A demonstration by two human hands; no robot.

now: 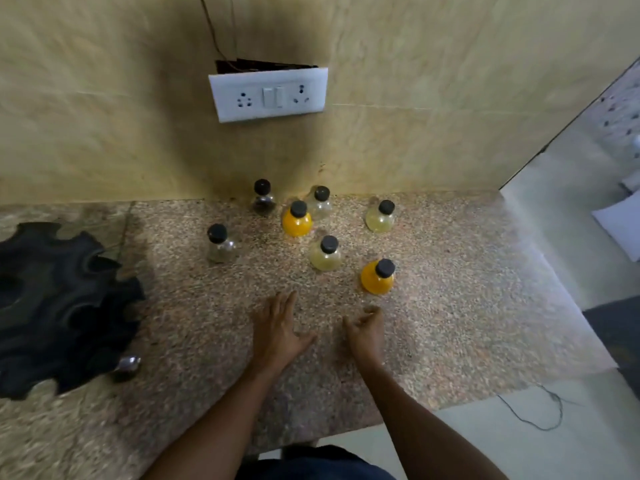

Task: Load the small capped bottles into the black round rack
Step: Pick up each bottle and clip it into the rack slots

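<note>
Left hand (277, 329) flat, fingers spread wide; right hand (367, 329) loosely curled, holding nothing; seven capped bottles (325, 254) stand beyond; black rack (59, 306) far left.

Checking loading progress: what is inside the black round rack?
One dark bottle sits at the black round rack near edge; other visible slots look empty. Its left part is out of frame.

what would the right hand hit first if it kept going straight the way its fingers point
Most likely the near orange bottle. The right hand, open and empty, points away from the person toward it, with bare counter between. Depth is hard to judge, so it might pass just left of it.
</note>
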